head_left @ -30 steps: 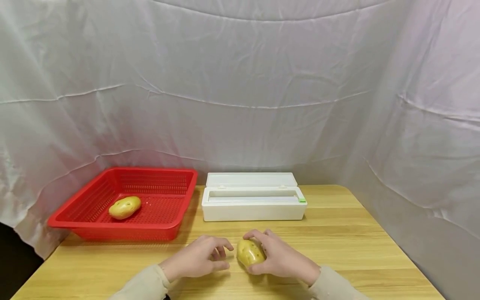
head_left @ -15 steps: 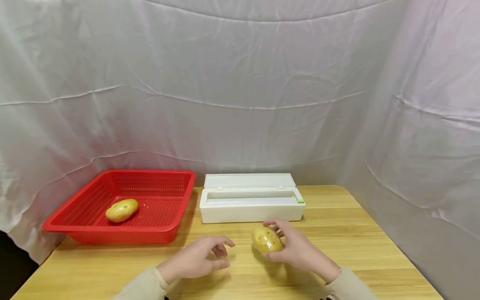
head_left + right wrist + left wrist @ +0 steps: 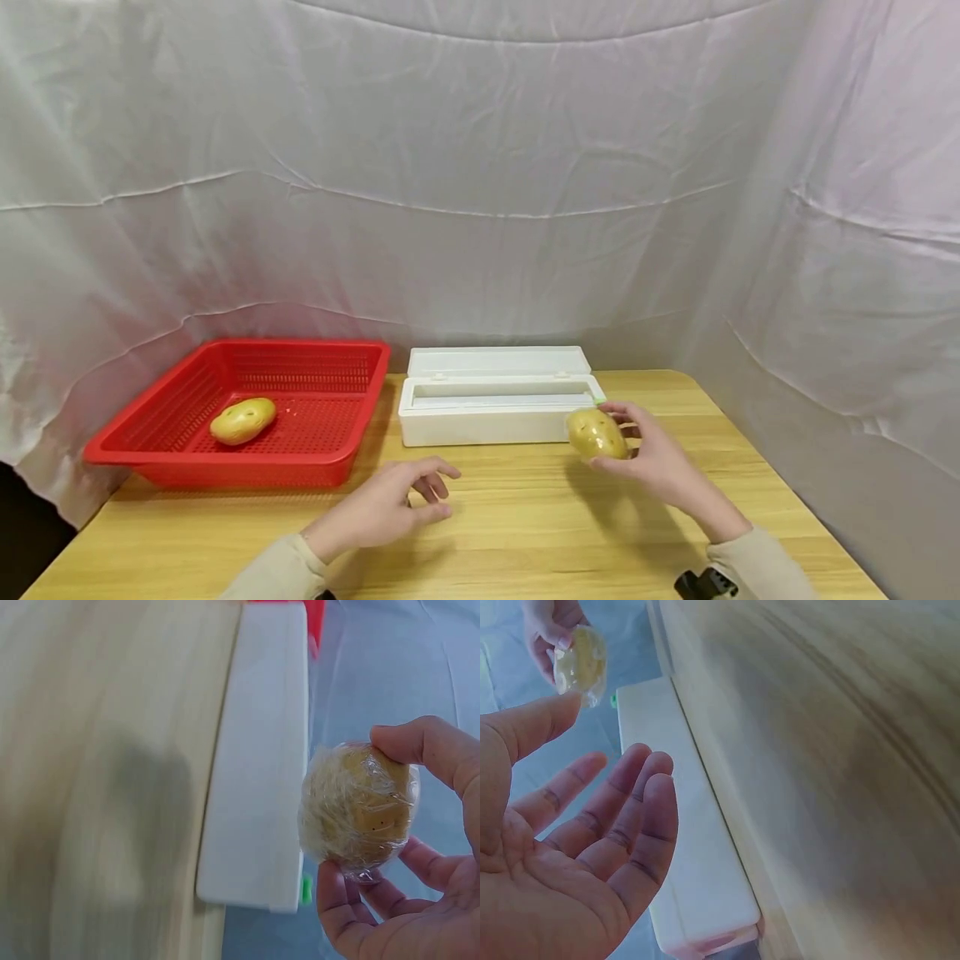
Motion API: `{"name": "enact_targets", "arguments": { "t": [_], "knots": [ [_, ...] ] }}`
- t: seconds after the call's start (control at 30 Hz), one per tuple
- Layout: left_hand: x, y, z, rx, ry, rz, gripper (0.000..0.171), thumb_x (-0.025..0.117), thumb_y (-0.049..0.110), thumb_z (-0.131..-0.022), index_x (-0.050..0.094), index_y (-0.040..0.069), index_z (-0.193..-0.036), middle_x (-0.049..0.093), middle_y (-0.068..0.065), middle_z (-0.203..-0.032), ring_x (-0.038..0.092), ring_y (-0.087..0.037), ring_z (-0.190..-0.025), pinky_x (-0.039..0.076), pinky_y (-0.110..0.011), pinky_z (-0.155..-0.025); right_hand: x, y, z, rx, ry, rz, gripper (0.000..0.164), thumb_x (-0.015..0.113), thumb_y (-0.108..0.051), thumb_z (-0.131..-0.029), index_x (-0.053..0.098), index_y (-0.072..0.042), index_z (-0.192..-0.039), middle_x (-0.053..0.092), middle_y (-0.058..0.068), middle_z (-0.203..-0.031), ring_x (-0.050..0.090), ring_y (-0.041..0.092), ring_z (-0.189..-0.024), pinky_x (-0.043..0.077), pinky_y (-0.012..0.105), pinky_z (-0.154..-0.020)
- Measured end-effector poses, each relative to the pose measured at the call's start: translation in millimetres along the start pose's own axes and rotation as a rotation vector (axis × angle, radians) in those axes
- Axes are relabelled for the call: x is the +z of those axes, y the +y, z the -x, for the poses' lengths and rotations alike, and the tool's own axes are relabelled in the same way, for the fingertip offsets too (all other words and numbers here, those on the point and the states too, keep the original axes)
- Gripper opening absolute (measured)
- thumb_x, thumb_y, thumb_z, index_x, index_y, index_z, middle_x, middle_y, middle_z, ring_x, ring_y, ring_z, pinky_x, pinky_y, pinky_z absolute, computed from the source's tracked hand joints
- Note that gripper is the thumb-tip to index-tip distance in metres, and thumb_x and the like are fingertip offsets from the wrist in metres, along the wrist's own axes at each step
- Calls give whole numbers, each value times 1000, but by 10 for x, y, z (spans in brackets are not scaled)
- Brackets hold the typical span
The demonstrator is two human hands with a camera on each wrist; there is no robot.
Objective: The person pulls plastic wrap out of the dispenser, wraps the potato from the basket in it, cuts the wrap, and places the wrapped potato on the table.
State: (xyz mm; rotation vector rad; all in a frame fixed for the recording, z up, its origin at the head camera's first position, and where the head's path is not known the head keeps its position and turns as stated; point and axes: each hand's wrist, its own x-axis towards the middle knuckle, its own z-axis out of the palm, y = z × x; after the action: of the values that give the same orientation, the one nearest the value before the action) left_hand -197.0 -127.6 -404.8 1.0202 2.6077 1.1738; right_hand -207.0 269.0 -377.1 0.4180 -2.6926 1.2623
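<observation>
My right hand (image 3: 660,458) holds a potato (image 3: 596,433) between thumb and fingers, raised above the table near the right end of the white box. The right wrist view shows clear plastic wrap bunched around this potato (image 3: 360,806). Over the table's front middle, my left hand (image 3: 386,504) has its fingers loosely bent and nothing in it; its palm (image 3: 562,892) shows bare in the left wrist view. A second potato (image 3: 243,421) lies inside the red plastic basket (image 3: 225,458) at the left.
A long white cling film box (image 3: 480,427) stands at the table's back with its lid (image 3: 498,361) raised and a green tab at its right end. Grey cloth (image 3: 480,183) hangs behind and at the sides of the wooden table (image 3: 525,533).
My right hand has lifted the wrapped potato off the table and carried it to the right and away from me. My left hand has shifted slightly left, its fingers still loose.
</observation>
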Motion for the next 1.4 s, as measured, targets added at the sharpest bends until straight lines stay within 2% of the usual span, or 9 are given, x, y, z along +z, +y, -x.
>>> {"name": "enact_targets", "arguments": {
  "t": [0.3,0.57,0.87,1.17,1.4],
  "knots": [
    [-93,4,30,-6,76,29,34,80,25,-97,71,18,-129,76,-7,-108,70,-5,-93,52,-22,-69,-347,301,-110,78,67,58,80,89,-19,-88,47,5,-152,58,31,-140,63,45,-122,56,26,-84],
    [-165,-62,57,-45,105,36,37,79,27,-99,68,18,-134,74,-10,-112,71,-8,-95,54,-23,-72,-553,616,-249,166,106,109,86,87,-27,-91,40,5,-156,55,35,-142,60,52,-126,57,38,-88],
    [-188,-128,79,-106,110,45,40,78,26,-100,64,21,-137,73,-11,-116,73,-9,-98,55,-24,-75,-650,975,-488,256,95,162,89,83,-33,-93,37,9,-156,53,39,-143,59,50,-124,55,42,-91],
    [-219,-145,123,-92,112,83,43,78,27,-100,63,17,-139,73,-13,-116,73,-11,-97,57,-24,-74,-696,1278,-650,296,110,165,90,84,-30,-93,36,12,-156,51,42,-143,60,50,-120,53,41,-92],
    [-221,-152,137,-91,104,100,43,77,26,-101,62,16,-140,73,-13,-118,73,-12,-98,58,-25,-74,-667,1363,-692,308,114,187,90,85,-28,-91,36,14,-154,50,46,-143,59,53,-121,53,55,-98]
  ]
}}
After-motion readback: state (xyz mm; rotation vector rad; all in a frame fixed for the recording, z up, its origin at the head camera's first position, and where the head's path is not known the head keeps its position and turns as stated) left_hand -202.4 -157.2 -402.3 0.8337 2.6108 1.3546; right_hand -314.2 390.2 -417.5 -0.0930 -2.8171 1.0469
